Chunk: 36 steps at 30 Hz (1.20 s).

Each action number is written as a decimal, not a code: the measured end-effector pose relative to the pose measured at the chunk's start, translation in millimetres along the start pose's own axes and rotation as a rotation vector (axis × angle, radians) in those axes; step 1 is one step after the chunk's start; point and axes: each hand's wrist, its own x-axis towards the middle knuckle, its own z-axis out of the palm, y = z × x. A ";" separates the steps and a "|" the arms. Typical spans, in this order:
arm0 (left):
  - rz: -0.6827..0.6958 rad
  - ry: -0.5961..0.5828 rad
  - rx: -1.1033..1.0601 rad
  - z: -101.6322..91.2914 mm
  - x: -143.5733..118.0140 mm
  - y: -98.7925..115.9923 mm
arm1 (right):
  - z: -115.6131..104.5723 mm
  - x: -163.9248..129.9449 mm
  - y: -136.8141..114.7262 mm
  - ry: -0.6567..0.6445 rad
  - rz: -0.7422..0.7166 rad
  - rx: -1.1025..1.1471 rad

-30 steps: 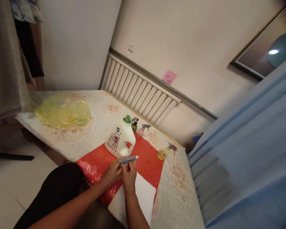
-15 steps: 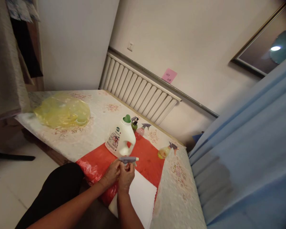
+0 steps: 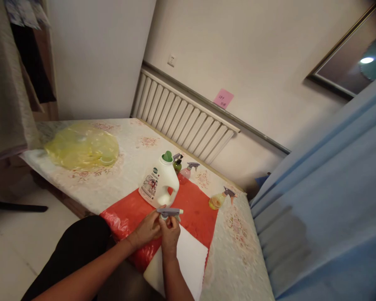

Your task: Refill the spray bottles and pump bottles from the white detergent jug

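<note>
Both hands, left hand (image 3: 148,229) and right hand (image 3: 169,231), grip the grey spray head (image 3: 169,212) at lower centre; white jug (image 3: 158,185) capped, untouched behind.

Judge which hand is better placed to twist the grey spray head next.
Right, probably. The right hand has its fingers up on the collar under the spray head, while the left hand grips from the side and below, seemingly steadying whatever is underneath, which is hidden. The white jug stands just behind.
</note>
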 end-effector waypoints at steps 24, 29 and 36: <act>-0.065 0.192 0.403 -30.6 -25.0 -43.5 | 1.9 -22.9 -1.9 0.037 -0.050 -0.163; -0.097 0.225 0.589 -52.6 -6.4 -63.1 | 13.0 -29.5 0.2 0.010 -0.056 -0.233; -0.087 0.157 0.789 -60.0 -2.4 -73.4 | 15.4 -20.1 -2.3 0.009 0.030 -0.161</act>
